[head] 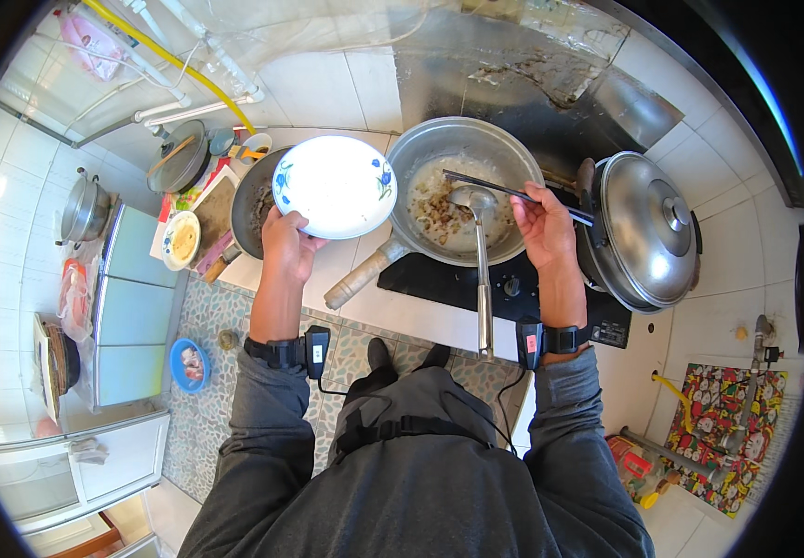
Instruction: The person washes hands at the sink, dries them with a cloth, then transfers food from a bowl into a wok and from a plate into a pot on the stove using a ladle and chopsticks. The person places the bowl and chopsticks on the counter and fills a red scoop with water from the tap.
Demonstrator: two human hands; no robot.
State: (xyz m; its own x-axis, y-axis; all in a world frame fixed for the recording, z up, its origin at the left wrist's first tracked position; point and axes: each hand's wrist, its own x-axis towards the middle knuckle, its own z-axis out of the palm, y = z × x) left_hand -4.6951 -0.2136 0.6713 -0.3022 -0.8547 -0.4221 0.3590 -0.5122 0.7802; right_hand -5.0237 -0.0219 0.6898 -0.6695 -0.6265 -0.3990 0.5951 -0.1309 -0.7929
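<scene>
My left hand (289,244) grips the near rim of a white plate (335,187) with blue flowers, held up between two pans. In my right hand (543,224) is a pair of dark chopsticks (489,184), their tips over the open wok (430,132). Inside the wok lies a pale, soupy food with brown bits (443,209). A metal ladle (482,258) rests in it, its bowl in the food and its handle over the near rim. The wok's wrapped handle (365,273) points towards the lower left.
A lidded pot (646,230) stands right of the wok on the black cooktop (430,280). Left are a dark frying pan (247,209), a small plate with yellowish food (181,240), a lidded pan (182,160) and an orange brush (247,153). A blue basin (191,349) sits on the floor.
</scene>
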